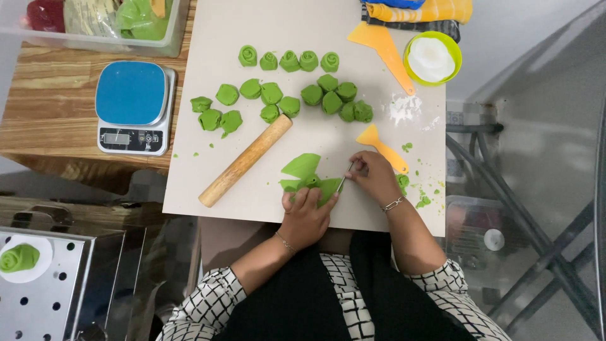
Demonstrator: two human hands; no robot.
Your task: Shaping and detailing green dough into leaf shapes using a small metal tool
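Observation:
A flat sheet of green dough [303,170], cut into pointed flaps, lies near the front edge of the beige mat [208,183]. My left hand [307,211] presses its fingers down on the dough's front part. My right hand [374,177] pinches a thin metal tool [344,178] whose tip meets the dough's right side. A wooden rolling pin [246,160] lies slanted just left of the dough.
Several green dough balls [271,93] and rolled rosettes [289,60] fill the mat's far half. Two orange scrapers [382,42] [380,146], a green bowl of white flour [432,58], a blue-topped scale [133,106], a plastic tub [101,25] and a perforated steel tray [38,290] with one rosette surround it.

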